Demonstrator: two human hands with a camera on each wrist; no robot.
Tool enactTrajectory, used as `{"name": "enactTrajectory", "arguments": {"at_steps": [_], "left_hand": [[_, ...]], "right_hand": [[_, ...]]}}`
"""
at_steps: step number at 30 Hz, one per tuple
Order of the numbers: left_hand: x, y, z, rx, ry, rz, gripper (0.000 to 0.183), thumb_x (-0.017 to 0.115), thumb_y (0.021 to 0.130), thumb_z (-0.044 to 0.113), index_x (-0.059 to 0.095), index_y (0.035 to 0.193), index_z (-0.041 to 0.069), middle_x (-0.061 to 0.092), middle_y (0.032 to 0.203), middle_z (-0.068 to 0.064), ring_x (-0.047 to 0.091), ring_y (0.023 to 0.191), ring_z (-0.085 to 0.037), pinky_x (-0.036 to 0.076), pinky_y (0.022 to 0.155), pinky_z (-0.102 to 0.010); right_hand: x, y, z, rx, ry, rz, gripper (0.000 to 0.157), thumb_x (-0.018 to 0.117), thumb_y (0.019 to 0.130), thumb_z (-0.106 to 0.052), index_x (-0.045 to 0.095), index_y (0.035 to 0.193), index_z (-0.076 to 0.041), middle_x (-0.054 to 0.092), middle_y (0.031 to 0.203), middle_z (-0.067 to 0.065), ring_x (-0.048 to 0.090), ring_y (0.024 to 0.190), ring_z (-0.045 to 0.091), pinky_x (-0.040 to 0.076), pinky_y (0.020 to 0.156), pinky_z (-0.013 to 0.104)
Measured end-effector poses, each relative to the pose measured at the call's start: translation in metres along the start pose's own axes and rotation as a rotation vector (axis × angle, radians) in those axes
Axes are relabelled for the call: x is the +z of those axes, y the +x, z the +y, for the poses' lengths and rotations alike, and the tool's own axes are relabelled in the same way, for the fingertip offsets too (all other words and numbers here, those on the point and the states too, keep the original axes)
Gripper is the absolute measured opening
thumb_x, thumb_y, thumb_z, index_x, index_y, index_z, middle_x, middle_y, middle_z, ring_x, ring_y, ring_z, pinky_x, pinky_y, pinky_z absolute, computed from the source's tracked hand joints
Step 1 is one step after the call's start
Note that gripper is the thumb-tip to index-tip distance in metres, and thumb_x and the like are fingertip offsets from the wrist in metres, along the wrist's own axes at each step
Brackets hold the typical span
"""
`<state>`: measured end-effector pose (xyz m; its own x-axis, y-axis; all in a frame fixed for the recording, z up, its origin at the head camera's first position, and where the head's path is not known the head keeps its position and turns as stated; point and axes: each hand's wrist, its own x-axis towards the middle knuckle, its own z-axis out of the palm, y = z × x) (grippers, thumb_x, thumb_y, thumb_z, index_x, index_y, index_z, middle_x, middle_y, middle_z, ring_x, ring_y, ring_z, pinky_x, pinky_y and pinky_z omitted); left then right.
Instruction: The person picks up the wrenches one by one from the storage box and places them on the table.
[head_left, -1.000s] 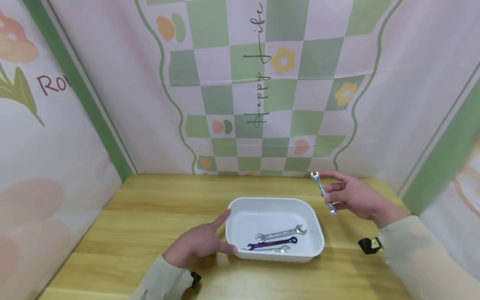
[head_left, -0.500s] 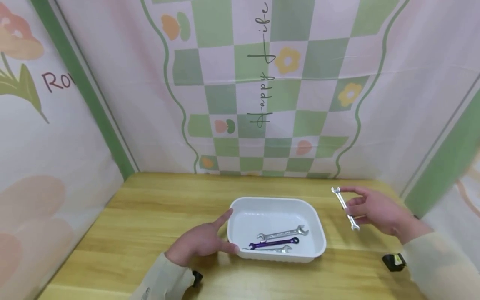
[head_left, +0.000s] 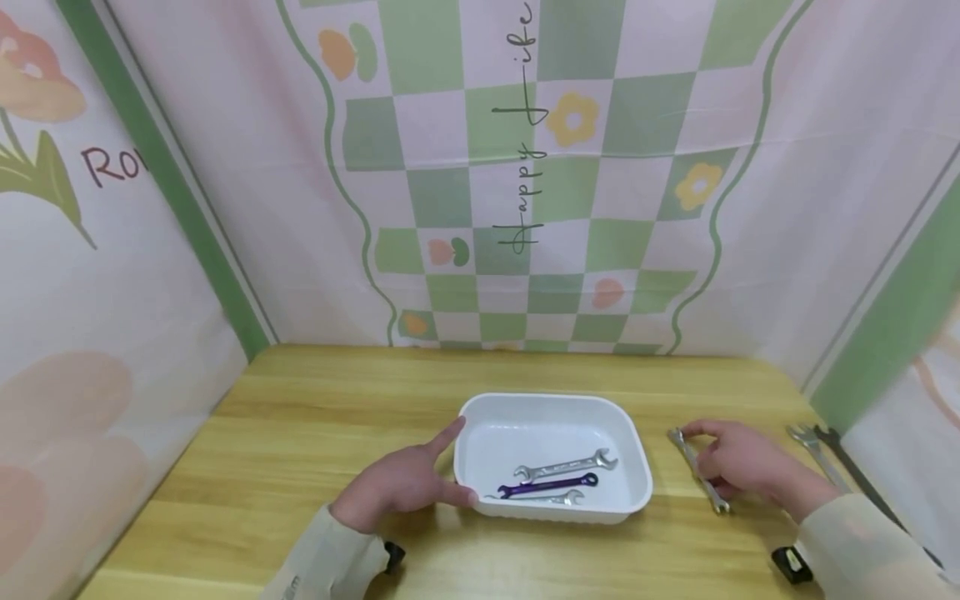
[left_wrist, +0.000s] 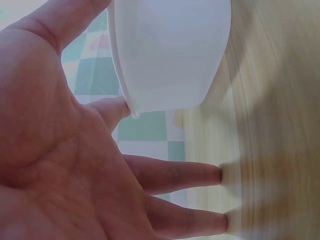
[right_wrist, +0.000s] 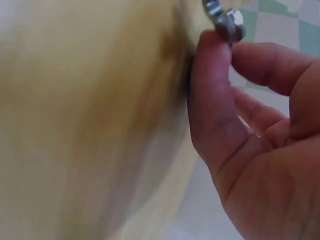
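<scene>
A white plastic basin [head_left: 551, 517] stands in the middle of the table in the head view. In it lie a silver open-end wrench [head_left: 566, 467], a purple wrench [head_left: 551, 486] and another silver wrench [head_left: 570, 498], partly hidden by the near wall. My left hand [head_left: 405, 479] spreads its thumb and index finger against the basin's left rim; in the left wrist view its straight lower fingers [left_wrist: 185, 217] reach the tabletop. To the basin's right, my right hand [head_left: 742, 462] pinches a small silver double-ended wrench [head_left: 692, 458] low over the table, one end showing in the right wrist view.
At the table's right edge lie a silver wrench [head_left: 817, 450] and a long dark wrench [head_left: 862, 479], both partly covered by the right sleeve. The wooden table [head_left: 315, 392] meets a checked curtain [head_left: 555, 250] at the back.
My right hand has moved right and down to the tabletop with the silver wrench. Wrenches at the right edge, hidden before, now show. The left hand stays at the basin.
</scene>
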<state>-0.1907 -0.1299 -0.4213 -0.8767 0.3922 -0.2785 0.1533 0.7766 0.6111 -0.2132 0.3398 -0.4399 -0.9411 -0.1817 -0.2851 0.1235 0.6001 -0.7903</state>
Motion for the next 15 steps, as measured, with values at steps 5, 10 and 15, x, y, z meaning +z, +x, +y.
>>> {"name": "enactTrajectory", "arguments": {"at_steps": [5,10,15], "left_hand": [[0.001,0.0,-0.001,0.001,-0.002,-0.001,0.116,0.078,0.073,0.063,0.012,0.162,0.03,0.055,0.137,-0.025,0.051,0.125,-0.042,0.039,0.102,-0.06],[0.001,-0.001,-0.001,-0.006,-0.006,0.001,0.116,0.078,0.073,0.063,0.011,0.162,0.031,0.055,0.137,-0.025,0.051,0.125,-0.043,0.038,0.102,-0.061],[0.001,0.0,-0.001,-0.003,-0.007,0.002,0.116,0.079,0.073,0.063,0.011,0.162,0.031,0.054,0.138,-0.025,0.051,0.125,-0.042,0.039,0.102,-0.061]], "right_hand": [[0.008,-0.001,-0.002,-0.014,-0.078,0.05,0.069,0.061,0.074,0.008,0.041,0.14,0.011,0.058,0.074,0.013,0.054,0.055,0.022,0.05,0.047,0.032],[0.014,-0.002,-0.008,-0.005,-0.129,0.078,0.071,0.06,0.073,0.008,0.041,0.141,0.01,0.058,0.07,0.012,0.053,0.052,0.021,0.048,0.045,0.031],[0.015,-0.002,-0.007,0.03,-0.161,0.096,0.072,0.062,0.073,0.008,0.041,0.142,0.009,0.059,0.072,0.013,0.054,0.053,0.022,0.049,0.046,0.031]]}}
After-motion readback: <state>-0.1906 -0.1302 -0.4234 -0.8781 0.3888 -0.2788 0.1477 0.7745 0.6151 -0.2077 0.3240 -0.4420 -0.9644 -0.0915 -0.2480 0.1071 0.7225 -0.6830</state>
